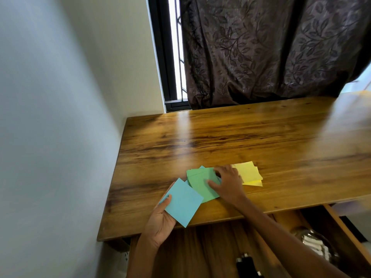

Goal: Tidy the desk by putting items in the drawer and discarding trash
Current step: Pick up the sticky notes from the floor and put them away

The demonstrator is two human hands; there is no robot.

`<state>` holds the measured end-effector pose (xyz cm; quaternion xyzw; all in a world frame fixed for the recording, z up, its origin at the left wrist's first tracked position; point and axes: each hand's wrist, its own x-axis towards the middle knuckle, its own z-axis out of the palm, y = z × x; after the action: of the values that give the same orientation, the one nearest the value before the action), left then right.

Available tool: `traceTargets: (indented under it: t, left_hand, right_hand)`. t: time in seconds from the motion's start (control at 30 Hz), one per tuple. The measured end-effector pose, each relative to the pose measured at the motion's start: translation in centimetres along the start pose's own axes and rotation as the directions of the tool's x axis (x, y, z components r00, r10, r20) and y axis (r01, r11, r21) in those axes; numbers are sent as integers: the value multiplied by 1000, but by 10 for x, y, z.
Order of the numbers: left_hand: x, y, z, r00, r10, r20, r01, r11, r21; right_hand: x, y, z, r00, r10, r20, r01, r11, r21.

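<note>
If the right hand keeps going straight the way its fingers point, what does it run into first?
Probably nothing new: the right hand already rests on the green notes, fingers pointing left; beyond them looks like bare desk, then the wall.

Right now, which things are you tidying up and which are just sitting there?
Being tidied:
blue papers, held in the left hand
green papers, under the right hand
yellow papers
open drawer they go into

Just there:
desk
curtain
window
wall
</note>
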<state>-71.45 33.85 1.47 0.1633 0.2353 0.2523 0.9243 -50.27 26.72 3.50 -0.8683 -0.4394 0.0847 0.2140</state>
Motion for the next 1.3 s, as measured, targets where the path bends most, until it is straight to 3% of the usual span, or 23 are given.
traceTargets:
  t: [0.13, 0.47, 0.6, 0.73, 0.83, 1.07, 1.2, 1.3]
  left_hand:
    - [-1, -1, 2, 1000, 3, 3, -3, 1000, -1]
    - [-2, -1, 3, 1000, -9, -12, 9, 999, -52]
    - [-2, -1, 4, 1000, -11, -1, 10, 998, -55]
    - [-4, -1, 4, 1000, -2, -5, 2, 999, -41]
    - [-4, 0, 4, 1000, 6, 25, -5, 999, -44]
    - [0, -1, 1, 1000, 6, 29, -5, 999, -39]
    - [0, -1, 4, 997, 31, 66, -29, 999, -26]
    - [2, -1, 6, 996, 34, 80, -32, 999, -24]
  right_hand:
    - [3, -11, 7, 978, 38, 207, -20, 996, -89]
    - [19, -11, -1, 927, 233, 295, -259, 965, 50]
    - [20, -9, 1, 940, 259, 221, -292, 947, 133]
    - [14, -12, -2, 981, 193, 6, -188, 948, 256]
    - [10, -15, -9, 983, 170, -63, -125, 889, 440]
    - [9, -26, -42, 892, 319, -320, 12, 691, 723]
    - [7, -39, -53, 958, 173, -229, 75, 620, 781]
    - [0, -52, -38, 997, 5, -80, 56, 668, 742]
